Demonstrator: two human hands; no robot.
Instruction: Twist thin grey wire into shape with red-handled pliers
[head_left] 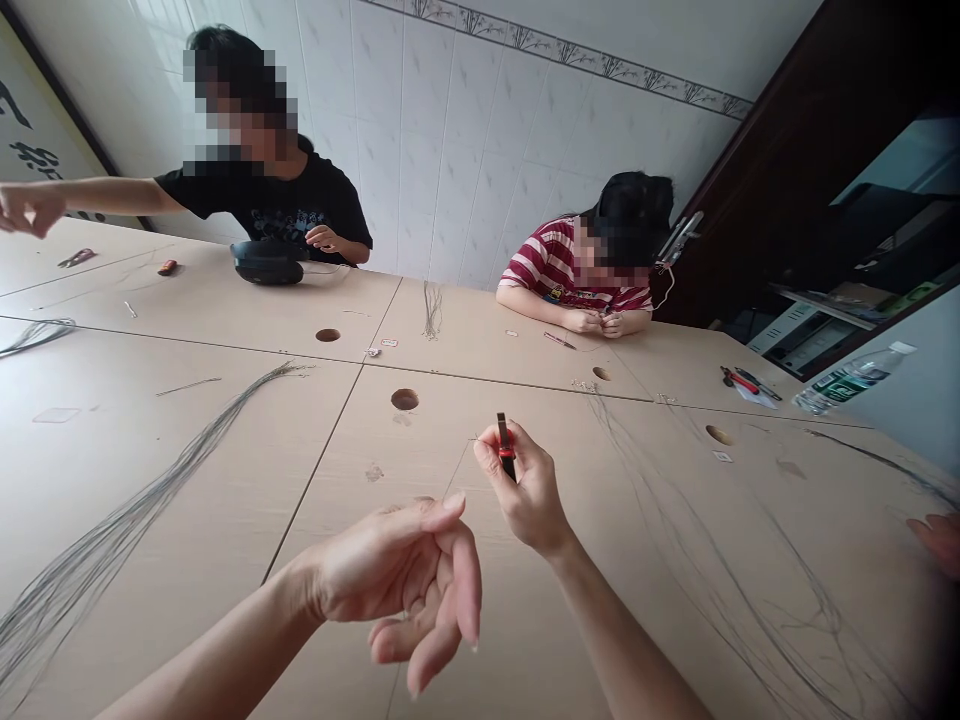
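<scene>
My right hand (525, 485) is raised over the light wooden table (225, 480) and closed around a small red-and-black tool (505, 446), held upright. A thin grey wire (455, 478) runs from the tool's tip down towards my left hand. My left hand (409, 580) hovers nearer to me, with its thumb and forefinger pinched on that wire and the other fingers loosely curled. A long bundle of thin grey wires (127, 520) lies on the table to my left.
Two other people sit at the far side, one in a black shirt (285, 205), one in a striped shirt (559, 265). A black bowl (268, 262), red pliers (742, 381), a water bottle (851, 380) and more wires (750, 560) lie about. Round holes (404, 399) pierce the table.
</scene>
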